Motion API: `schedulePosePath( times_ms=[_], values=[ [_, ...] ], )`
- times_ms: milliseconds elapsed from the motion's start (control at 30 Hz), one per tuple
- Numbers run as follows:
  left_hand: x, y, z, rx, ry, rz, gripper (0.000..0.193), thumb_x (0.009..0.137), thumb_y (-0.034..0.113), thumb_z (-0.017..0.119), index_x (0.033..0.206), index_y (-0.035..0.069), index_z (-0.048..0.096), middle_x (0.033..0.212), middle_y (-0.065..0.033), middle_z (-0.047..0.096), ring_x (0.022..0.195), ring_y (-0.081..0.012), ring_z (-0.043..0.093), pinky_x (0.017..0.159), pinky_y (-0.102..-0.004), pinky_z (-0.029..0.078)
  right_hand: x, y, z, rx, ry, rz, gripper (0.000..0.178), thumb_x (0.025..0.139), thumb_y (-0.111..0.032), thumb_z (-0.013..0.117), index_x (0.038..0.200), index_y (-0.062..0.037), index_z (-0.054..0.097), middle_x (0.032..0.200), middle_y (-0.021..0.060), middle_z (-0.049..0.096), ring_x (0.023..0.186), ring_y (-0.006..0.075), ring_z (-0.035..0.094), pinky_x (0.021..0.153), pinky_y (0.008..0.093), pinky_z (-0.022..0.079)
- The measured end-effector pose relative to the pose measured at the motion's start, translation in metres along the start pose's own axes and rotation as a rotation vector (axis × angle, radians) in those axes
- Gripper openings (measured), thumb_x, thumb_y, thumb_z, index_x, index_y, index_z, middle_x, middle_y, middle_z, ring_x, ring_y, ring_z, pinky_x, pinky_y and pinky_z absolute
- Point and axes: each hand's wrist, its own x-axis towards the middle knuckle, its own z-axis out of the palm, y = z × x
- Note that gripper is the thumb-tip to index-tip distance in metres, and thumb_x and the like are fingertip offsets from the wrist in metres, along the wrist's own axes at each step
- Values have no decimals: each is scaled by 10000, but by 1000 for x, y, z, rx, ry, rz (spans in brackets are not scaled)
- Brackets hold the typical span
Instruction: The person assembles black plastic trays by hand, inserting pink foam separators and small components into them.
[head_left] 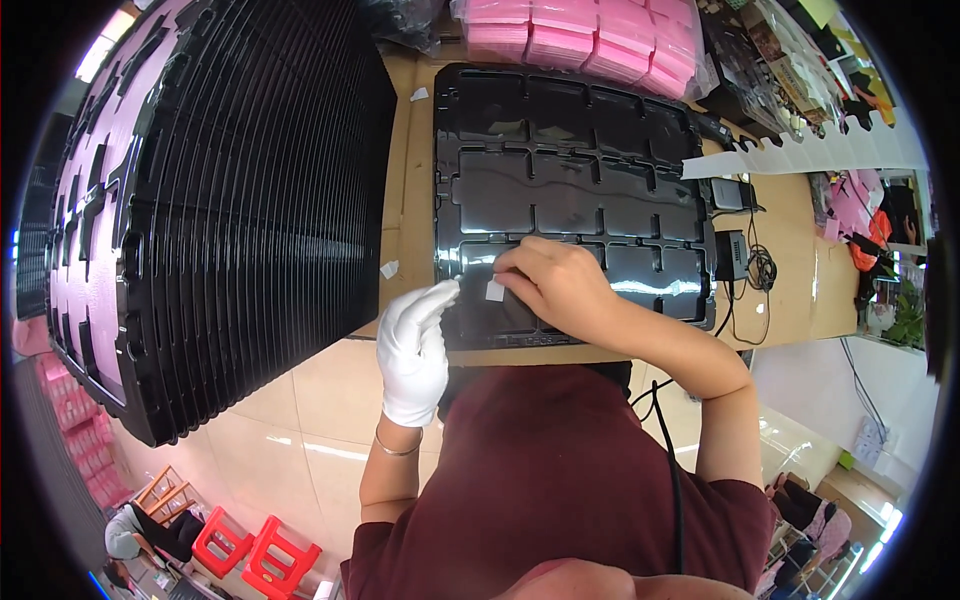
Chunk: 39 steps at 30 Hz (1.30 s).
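Observation:
A black plastic tray [530, 205] with shallow compartments in rows lies in front of me on the brown worktop. My bare right hand [562, 282] reaches over its near row, thumb and fingertips pinched on a small white paper piece [495, 291]. Whether the piece touches the tray's surface I cannot tell. My left hand [413, 350], in a white glove, is at the tray's near left corner. Its fingers are stretched out and hold nothing that I can see.
A tall stack of black trays [260, 200] with pink sheets stands at the left. Bagged pink pads [590, 40] lie behind the tray. A notched white strip [800, 150] juts in from the right, above a black adapter [732, 255] and coiled cable. Red stools [280, 555] stand on the floor.

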Motion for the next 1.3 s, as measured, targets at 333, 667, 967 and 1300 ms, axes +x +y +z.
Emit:
schedulePosePath(
  times_ms=[333, 667, 967, 1300],
  values=[
    [2, -3, -5, -18, -23, -19, 438, 850, -170, 467, 1234, -5, 597, 1188, -148, 609, 1069, -248, 649, 965, -325, 532, 11, -9, -6, -25, -194, 161, 173, 828, -169, 742, 912, -54, 644, 902, 107, 665, 795, 312, 677, 696, 406, 538],
    [0, -5, -7, 47, -23, 2, 466, 822, -172, 477, 1224, 16, 617, 1167, -137, 628, 1023, -240, 653, 926, -321, 534, 11, -15, 7, -127, -111, 66, 103, 816, -105, 689, 855, -44, 617, 839, 104, 635, 715, 313, 666, 647, 398, 544],
    [10, -9, -1, 131, -41, 60, 441, 829, -145, 506, 1205, 41, 640, 1131, -130, 654, 977, -244, 651, 860, -322, 525, -9, -23, -19, -74, -316, -199, 114, 867, -92, 649, 923, -42, 562, 907, 104, 578, 740, 265, 619, 629, 365, 524],
    [22, 15, 8, 276, 26, 165, 364, 859, -160, 494, 1135, 18, 650, 1100, -129, 654, 960, -236, 661, 873, -324, 534, -28, 203, -264, 1407, 629, 475, 181, 959, -61, 496, 1111, 8, 568, 892, 48, 595, 674, 83, 543, 533, 206, 440]
  ],
)
